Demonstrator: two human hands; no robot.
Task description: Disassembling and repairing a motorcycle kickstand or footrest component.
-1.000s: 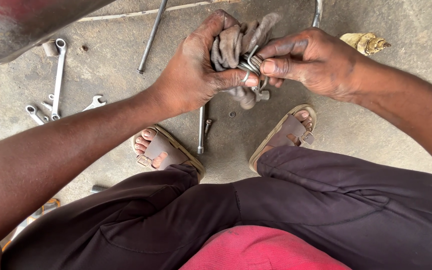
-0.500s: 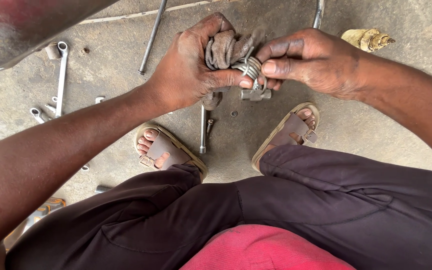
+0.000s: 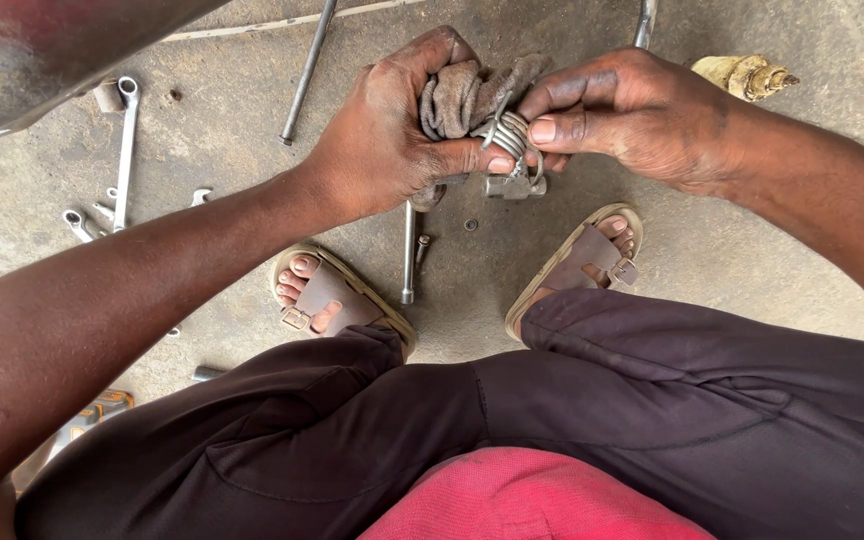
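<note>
Wrenches lying far left on rough grey concrete floor [image 3: 802, 290]: long ring spanner [image 3: 126, 140] with shiny steel shaft, smaller open-ended spanner [image 3: 80, 224] below it, both partly blurred. Dark reddish painted metal panel [image 3: 42, 50] cutting across top-left corner, edge only, rest out of frame. Thin straight steel rod [image 3: 306, 72] running diagonally, top end cut off. Left hand [image 3: 382, 140] gripping bunched grey-brown rag [image 3: 462, 92], fingers curled tight around it, thumb pressing on coil; cloth looking soft, grimy, wrinkled. Small metal spring part [image 3: 508, 140], coiled bright wire with blocky grey clamp piece hanging beneath, sitting between both hands above the feet, touching rag; exact shape hard to make out, half covered by thumbs. Socket extension bar [image 3: 408, 250] lying on floor under hands, upper end hidden behind left hand, small bolt just beside it. Right hand [image 3: 632, 115] pinching the coil between thumb and forefinger, other fingers folded, skin smudged with grease. Two brown strapped sandals [image 3: 592, 255] with buckles on feet below, toes showing. Another chrome bar at top edge behind right hand, mostly hidden. Yellowish ribbed fitting [image 3: 744, 74] lying top right, partly behind right wrist, kind unclear. Dark trousers and red shirt filling bottom of view, cropped.
</note>
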